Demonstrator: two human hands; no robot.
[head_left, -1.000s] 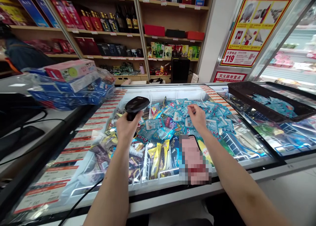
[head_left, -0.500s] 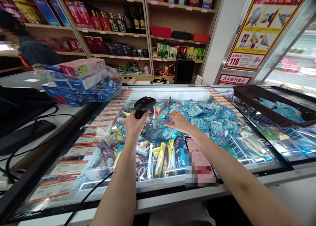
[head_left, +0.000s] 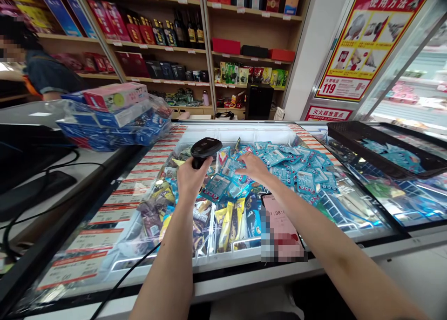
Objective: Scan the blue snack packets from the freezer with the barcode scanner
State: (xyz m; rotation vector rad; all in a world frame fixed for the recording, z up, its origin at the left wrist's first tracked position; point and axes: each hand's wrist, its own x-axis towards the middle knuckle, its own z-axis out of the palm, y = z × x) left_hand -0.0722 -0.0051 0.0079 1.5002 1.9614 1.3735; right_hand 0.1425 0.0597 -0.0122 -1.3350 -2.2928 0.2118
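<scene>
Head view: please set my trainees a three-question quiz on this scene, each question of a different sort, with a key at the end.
1. Which of the person's hands holds the scanner?

2. True or false: in this view, the phone lies to the right of the scanner.

3. Which things are nearest the right hand?
A) red boxes
B) blue packets
C) bottles

Key:
1. The left hand.
2. True.
3. B.

There's wooden shelving (head_left: 256,29) at the back loaded with boxes (head_left: 226,46) and bottles (head_left: 191,33), white pillar (head_left: 309,45) beside it, then a red-and-yellow poster (head_left: 366,47).
</scene>
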